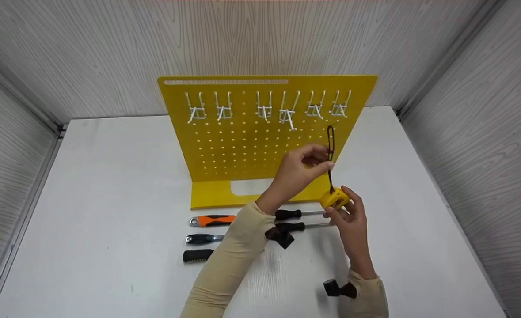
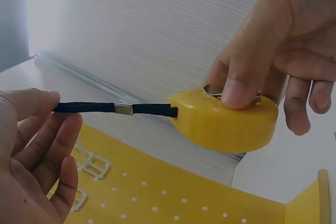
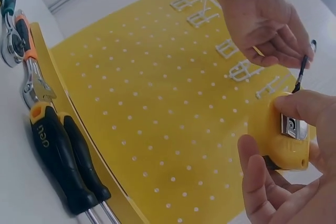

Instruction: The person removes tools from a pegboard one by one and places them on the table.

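My right hand (image 1: 351, 216) grips a yellow tape measure (image 2: 226, 124) by its case, thumb on one face beside the metal clip (image 3: 294, 126). From the case a black wrist strap (image 2: 100, 107) with a small metal crimp is drawn out taut. My left hand (image 1: 298, 170) pinches this strap between thumb and fingertips, its loop end standing up above the fingers in the head view. Both hands are raised in front of the right part of a yellow pegboard (image 1: 225, 150). White double hooks (image 1: 315, 110) line the board's upper part, above the hands.
Two black-handled screwdrivers (image 3: 60, 156) lie before the board's base (image 1: 209, 194). Left of them are an orange-handled adjustable wrench (image 1: 216, 220), a ratchet (image 1: 199, 239) and a black-handled tool (image 1: 197, 255), partly hidden by my left sleeve. Wood-grain panels (image 1: 260, 39) enclose the white table (image 1: 110, 198).
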Motion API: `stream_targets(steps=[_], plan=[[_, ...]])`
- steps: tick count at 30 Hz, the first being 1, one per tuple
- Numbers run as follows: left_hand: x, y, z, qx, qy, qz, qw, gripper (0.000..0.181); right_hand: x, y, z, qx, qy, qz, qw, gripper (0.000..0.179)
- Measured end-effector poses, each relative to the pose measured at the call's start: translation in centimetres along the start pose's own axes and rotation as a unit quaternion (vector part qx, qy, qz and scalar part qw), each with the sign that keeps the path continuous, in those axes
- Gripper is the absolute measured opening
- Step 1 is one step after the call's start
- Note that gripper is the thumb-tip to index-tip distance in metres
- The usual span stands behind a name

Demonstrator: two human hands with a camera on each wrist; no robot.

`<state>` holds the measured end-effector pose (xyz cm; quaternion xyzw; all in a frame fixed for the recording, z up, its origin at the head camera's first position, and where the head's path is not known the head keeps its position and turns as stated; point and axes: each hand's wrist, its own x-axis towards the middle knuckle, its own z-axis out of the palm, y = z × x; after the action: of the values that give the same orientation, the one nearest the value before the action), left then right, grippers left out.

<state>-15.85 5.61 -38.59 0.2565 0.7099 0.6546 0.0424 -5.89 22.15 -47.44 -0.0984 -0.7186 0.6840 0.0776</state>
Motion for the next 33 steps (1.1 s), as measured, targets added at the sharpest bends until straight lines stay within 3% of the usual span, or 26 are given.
stream_targets(steps=[19,33], plan=[[-2.4,-2.9,-1.3,-0.041,0.018,-0.053,0.9976,0.025,0.3,0.5,-1.9,-0.051,-0.004,0.026,0.9983,0.061],[-4.0,-4.9,-1.6,-0.031,0.021,-0.076,0.9964,0.022,0.4,0.7,-3.5,-0.116,-0.024,0.007,0.9930,0.063]])
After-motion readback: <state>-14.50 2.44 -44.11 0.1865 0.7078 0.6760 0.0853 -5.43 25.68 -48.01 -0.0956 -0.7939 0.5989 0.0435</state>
